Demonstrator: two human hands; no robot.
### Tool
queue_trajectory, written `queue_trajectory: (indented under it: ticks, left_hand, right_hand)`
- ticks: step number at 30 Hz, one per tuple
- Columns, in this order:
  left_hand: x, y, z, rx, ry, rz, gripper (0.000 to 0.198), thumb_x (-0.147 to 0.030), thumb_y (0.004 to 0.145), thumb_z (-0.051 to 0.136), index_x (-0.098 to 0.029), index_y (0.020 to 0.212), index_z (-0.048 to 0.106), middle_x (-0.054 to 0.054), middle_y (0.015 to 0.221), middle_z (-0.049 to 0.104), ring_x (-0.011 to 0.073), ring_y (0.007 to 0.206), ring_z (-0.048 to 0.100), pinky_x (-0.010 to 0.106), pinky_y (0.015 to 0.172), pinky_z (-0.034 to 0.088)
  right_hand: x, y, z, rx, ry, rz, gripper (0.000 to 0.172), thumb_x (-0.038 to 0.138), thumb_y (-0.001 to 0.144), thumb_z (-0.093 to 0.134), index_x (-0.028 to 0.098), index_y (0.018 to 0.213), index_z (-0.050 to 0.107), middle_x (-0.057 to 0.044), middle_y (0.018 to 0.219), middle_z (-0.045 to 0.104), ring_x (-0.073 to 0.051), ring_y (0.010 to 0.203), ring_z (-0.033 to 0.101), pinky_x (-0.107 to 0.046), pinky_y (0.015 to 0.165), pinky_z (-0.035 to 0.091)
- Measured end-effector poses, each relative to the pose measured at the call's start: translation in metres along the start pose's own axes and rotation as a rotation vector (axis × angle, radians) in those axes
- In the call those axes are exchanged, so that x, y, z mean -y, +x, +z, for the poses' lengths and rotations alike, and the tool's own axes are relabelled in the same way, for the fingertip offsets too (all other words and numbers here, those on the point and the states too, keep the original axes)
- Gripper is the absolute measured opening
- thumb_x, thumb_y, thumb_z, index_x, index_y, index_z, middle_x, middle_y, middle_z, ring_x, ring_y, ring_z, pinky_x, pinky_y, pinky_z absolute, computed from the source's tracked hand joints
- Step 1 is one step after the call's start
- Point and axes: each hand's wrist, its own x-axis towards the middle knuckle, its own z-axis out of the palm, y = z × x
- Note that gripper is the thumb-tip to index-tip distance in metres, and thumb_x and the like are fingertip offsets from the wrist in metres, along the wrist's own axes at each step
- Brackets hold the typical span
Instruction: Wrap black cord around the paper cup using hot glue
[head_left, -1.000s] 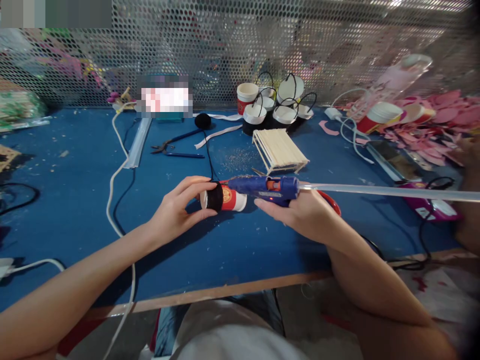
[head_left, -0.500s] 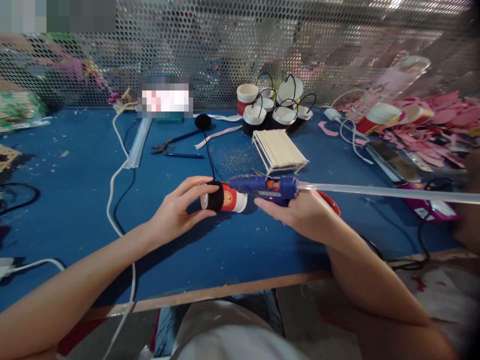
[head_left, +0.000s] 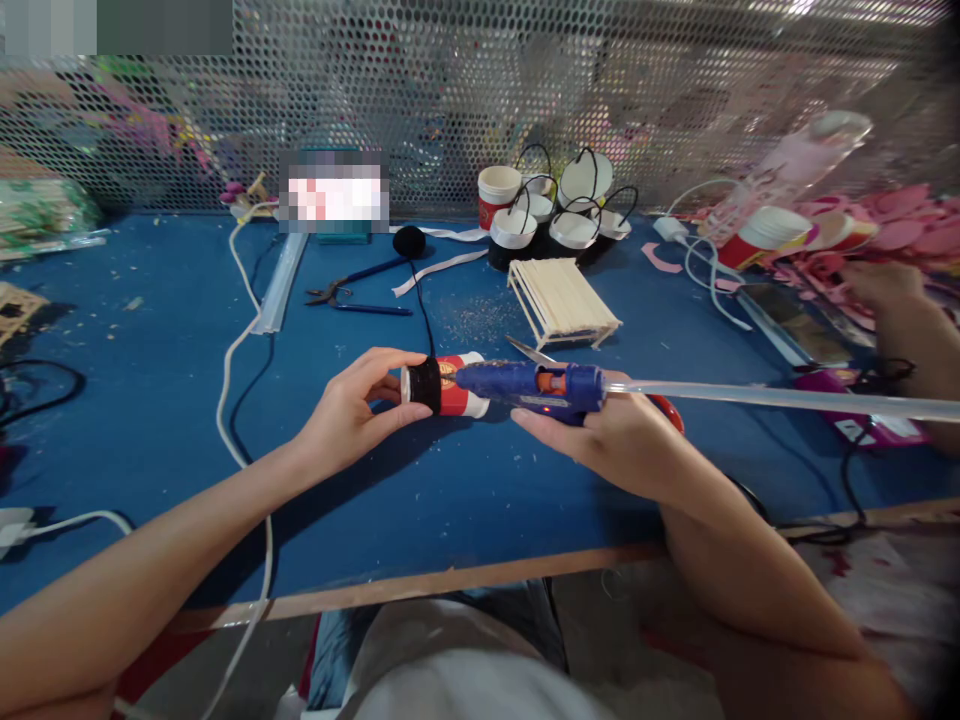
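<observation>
My left hand (head_left: 358, 410) pinches a small red and white paper cup (head_left: 450, 387) lying on its side above the blue table (head_left: 150, 420); black yarn is wound round the cup's left end. My right hand (head_left: 615, 440) grips a blue hot glue gun (head_left: 536, 384), its nozzle pointing left at the cup. A long clear glue stick (head_left: 780, 398) juts out of the gun's back toward the right. A thin black yarn strand (head_left: 420, 300) runs from the cup back to a black yarn ball (head_left: 409, 241).
Behind the cup lie a wooden stick frame (head_left: 562, 298), several black-wrapped cups with handles (head_left: 559, 210), pliers (head_left: 352, 292) and white cables (head_left: 232, 350). Pink cut-outs (head_left: 885, 230) and another person's hand (head_left: 889, 290) are at the right. A perforated metal screen (head_left: 480, 90) closes the back.
The cup has turned slightly in my left hand and the glue gun's nozzle has come closer to it. Another person's hand has come into view at the right.
</observation>
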Motion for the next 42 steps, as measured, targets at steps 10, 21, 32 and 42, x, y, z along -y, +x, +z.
queue_trajectory:
  ticks: [10, 21, 32, 42]
  left_hand:
    - [-0.004, 0.003, 0.0, -0.039, -0.018, -0.208, 0.045, -0.037, 0.073, 0.067, -0.019, 0.112, 0.055, 0.007, 0.101, 0.063, 0.0135, 0.066, 0.063, 0.028, 0.06, 0.055]
    - [-0.003, 0.003, -0.002, -0.038, 0.013, -0.168, 0.045, -0.038, 0.074, 0.066, -0.019, 0.113, 0.055, 0.007, 0.101, 0.061, 0.0133, 0.069, 0.061, 0.029, 0.063, 0.055]
    - [-0.004, 0.002, -0.002, -0.039, 0.007, -0.207, 0.046, -0.038, 0.073, 0.066, -0.018, 0.113, 0.054, 0.007, 0.103, 0.059, 0.0118, 0.068, 0.061, 0.026, 0.062, 0.054]
    - [0.0, 0.0, -0.001, -0.031, 0.035, -0.015, 0.043, -0.03, 0.075, 0.067, -0.019, 0.115, 0.054, 0.008, 0.109, 0.056, 0.0137, 0.081, 0.061, 0.03, 0.073, 0.056]
  right_hand:
    - [0.012, -0.002, -0.002, -0.027, 0.08, 0.066, 0.014, 0.035, 0.077, 0.053, 0.027, 0.073, 0.064, -0.005, 0.056, 0.058, -0.023, 0.074, 0.06, -0.035, 0.064, 0.049]
    - [0.01, -0.004, -0.001, -0.052, -0.001, 0.016, 0.017, 0.034, 0.08, 0.051, 0.026, 0.074, 0.065, -0.004, 0.055, 0.058, -0.022, 0.072, 0.061, -0.034, 0.063, 0.051]
    - [0.009, -0.004, -0.001, -0.126, -0.132, -0.127, 0.019, 0.029, 0.083, 0.049, 0.025, 0.073, 0.065, -0.001, 0.053, 0.056, -0.019, 0.069, 0.063, -0.029, 0.059, 0.051]
    - [0.004, -0.005, 0.003, -0.165, -0.152, -0.134, 0.026, 0.031, 0.086, 0.044, 0.024, 0.076, 0.067, -0.003, 0.052, 0.056, -0.022, 0.073, 0.063, -0.033, 0.064, 0.052]
